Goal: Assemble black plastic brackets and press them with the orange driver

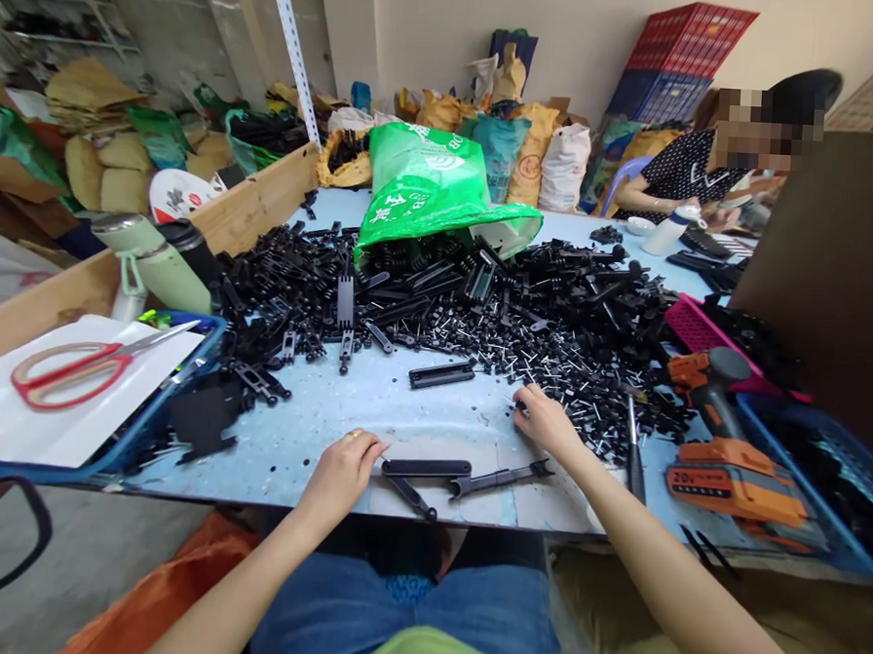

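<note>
My left hand (345, 469) is closed in a pinch just left of a long black plastic arm (429, 468); what its fingertips hold is too small to make out. A shorter black arm (411, 498) slants out from under that long one. To their right lies a black forked piece (498, 479), its fork beside the long arm. My right hand (546, 425) reaches to the near edge of a heap of small black parts and metal pins (530, 356). Its fingers are curled together by something dark, mostly hidden. A black slotted bar (441, 375) lies between the hands, farther back.
A green sack (429, 185) spills black parts (278, 270) across the table. At right are an orange cordless drill (736, 479), a hammer (633, 445) and a pink basket (706, 336). Red-handled scissors (75, 372) lie at left near flasks (158, 264). A co-worker (685, 174) sits across.
</note>
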Motion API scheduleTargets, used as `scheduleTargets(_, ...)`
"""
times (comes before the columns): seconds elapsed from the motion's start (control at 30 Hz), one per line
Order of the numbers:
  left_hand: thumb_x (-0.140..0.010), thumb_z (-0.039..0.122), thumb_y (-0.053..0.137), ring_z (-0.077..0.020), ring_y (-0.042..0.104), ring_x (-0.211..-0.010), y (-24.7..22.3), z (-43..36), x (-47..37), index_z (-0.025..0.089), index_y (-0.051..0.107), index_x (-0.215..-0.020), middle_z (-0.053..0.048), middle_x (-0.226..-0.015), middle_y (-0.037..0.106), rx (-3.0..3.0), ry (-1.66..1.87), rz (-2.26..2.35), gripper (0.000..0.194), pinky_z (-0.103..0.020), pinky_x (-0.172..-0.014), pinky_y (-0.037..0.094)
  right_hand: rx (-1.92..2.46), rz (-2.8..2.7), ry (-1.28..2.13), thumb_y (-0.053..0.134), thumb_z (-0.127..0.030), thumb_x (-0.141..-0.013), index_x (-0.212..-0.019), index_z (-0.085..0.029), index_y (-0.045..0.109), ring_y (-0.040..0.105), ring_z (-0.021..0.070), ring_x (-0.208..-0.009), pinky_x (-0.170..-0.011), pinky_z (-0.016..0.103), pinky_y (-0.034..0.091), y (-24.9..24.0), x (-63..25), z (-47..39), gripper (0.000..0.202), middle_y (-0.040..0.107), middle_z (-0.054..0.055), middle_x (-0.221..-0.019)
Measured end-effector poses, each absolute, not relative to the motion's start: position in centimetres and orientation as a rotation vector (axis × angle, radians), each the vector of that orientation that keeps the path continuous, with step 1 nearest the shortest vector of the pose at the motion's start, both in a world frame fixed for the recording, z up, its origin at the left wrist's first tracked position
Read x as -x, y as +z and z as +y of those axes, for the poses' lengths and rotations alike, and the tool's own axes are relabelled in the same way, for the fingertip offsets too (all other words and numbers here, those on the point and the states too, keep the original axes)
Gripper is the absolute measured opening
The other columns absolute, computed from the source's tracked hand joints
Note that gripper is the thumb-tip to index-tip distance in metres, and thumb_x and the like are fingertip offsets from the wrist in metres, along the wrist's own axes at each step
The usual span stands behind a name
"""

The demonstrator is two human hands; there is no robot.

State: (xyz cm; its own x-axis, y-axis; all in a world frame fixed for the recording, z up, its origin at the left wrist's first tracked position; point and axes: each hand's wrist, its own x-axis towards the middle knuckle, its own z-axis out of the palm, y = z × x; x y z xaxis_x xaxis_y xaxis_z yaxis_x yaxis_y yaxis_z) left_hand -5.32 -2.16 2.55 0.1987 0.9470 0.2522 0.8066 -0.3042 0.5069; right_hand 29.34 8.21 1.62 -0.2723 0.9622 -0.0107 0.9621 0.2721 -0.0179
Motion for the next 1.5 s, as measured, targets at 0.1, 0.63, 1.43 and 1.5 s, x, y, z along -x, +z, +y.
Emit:
scheduleTargets(0.1, -0.092, 0.03, 0.037, -0.0167, 0.058, -0.07, 2.4, -2.6, 4.7, 0.019, 0.057, -0.081, -0.004, -0.076, 0.06, -2.323, 0.74, 1.678, 0.025, -0.029, -0.064, 0.045, 1.729, -2.414, 0.203, 0.045, -0.017, -0.083, -0.101, -0.017, 0.057, 0.056, 0.0148, -0.076, -0.071, 0.025, 0.042, 1.5, -29.5, 7.9, 0.022, 0.053, 0.006, -0.096)
scheduleTargets(0.63, -0.085, 0.008, 0.051, -0.0168, 0.057, -0.067, -0.1, -4.3, 3.5, 0.003, 0.048, -0.116, -0.007, -0.075, 0.062, -2.913, 0.909, 1.547, 0.031, -0.03, -0.063, 0.048, 1.181, -2.299, 0.882, 0.057, -0.027, -0.083, -0.081, -0.02, 0.061, 0.06, 0.0137, -0.07, -0.064, 0.023, 0.045, 6.4, -23.3, 1.5, 0.008, 0.065, 0.002, -0.077)
scheduleTargets(1.43, -0.094, 0.044, 0.01, -0.0123, 0.049, -0.049, 9.7, -5.9, -2.2, 0.017, 0.052, -0.064, -0.003, -0.052, 0.051, -2.138, 1.085, 0.844, 0.059, -0.024, -0.051, 0.037, 0.56, -2.073, 1.141, 0.019, -0.047, -0.094, -0.059, -0.018, 0.048, 0.041, 0.0109, -0.046, -0.051, 0.025, 0.032, 8.7, -23.1, -3.1, 0.054, 0.043, 0.0, -0.047)
scheduleTargets(1.5, -0.094, 0.045, 0.012, -0.0122, 0.049, -0.05, 10.6, -7.4, -3.0, 0.017, 0.051, -0.065, -0.003, -0.052, 0.049, -1.951, 1.304, 0.796, 0.057, -0.025, -0.051, 0.038, 0.516, -1.749, 1.285, 0.023, -0.048, -0.093, -0.069, -0.02, 0.052, 0.046, 0.0123, -0.053, -0.055, 0.025, 0.037, 7.9, -19.8, -4.6, 0.047, 0.048, 0.0, -0.056)
